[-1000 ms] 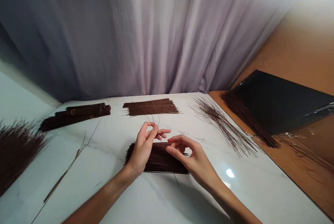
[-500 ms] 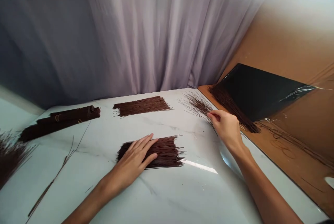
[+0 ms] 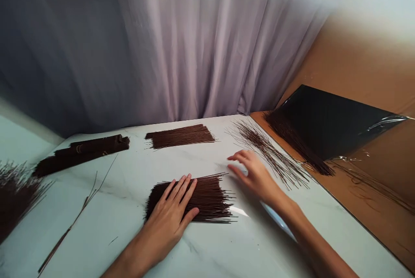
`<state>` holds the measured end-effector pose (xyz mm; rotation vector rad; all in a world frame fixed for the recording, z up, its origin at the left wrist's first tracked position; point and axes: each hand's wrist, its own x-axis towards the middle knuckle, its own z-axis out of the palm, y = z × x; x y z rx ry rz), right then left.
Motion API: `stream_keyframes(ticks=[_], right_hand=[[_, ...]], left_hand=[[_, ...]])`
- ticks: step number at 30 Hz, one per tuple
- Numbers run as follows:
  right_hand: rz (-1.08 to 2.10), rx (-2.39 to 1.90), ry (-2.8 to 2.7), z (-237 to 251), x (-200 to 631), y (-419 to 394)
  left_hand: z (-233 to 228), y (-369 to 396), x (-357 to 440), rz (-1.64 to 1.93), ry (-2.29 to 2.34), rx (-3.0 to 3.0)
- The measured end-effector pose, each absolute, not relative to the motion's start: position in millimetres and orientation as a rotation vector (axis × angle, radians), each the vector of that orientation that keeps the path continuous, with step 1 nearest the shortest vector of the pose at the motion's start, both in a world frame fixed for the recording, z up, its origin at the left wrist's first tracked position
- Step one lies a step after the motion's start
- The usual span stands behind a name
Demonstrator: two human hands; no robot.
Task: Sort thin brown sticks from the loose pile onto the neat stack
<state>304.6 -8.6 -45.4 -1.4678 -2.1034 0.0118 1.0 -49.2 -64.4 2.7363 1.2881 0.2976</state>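
My left hand (image 3: 171, 209) lies flat, fingers stretched, on a pile of thin dark brown sticks (image 3: 212, 198) in the middle of the table. The sticks run side by side, their right ends uneven. My right hand (image 3: 251, 172) hovers past the upper right end of this pile, thumb and fingers apart, holding nothing. Beyond it, a looser, crossed bunch of thin sticks (image 3: 269, 148) fans out along the table's right side. Another neat row of sticks (image 3: 181, 136) lies farther back.
Tied dark bundles (image 3: 87, 150) lie at the back left. Nearer, a few long loose strands (image 3: 78, 217) and a bristly bunch (image 3: 19, 196) sit at the left. A black sheet (image 3: 333, 122) and more sticks (image 3: 298, 146) lie on the brown surface at right. A curtain (image 3: 194, 44) hangs behind the white table (image 3: 207, 254).
My right hand has let go of the loose bunch of sticks and moved left and nearer, its fingers opening. My left hand stays on the middle pile. The view has shifted slightly.
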Motion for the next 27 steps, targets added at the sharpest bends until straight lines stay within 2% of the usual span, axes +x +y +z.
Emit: stream_keyframes(ticks=[3, 11, 19, 27], right_hand=[[0.237, -1.156, -2.276, -48.8, 269.2, -17.4], [0.460, -1.175, -2.268, -57.8, 257.9, -20.5], [0.557, -1.215, -2.226, -56.5, 266.4, -17.0], [0.431, -1.156, -2.333, -56.8, 255.1, -19.4]], left_hand=[[-68.2, -53.6, 1.0, 0.287, 1.320, 2.785], [-73.1, -62.5, 0.3, 0.319, 1.371, 2.810], [-71.1, -61.7, -4.6, 0.300, 1.314, 2.756], [-85.0, -50.8, -3.7, 0.406, 1.284, 2.972]])
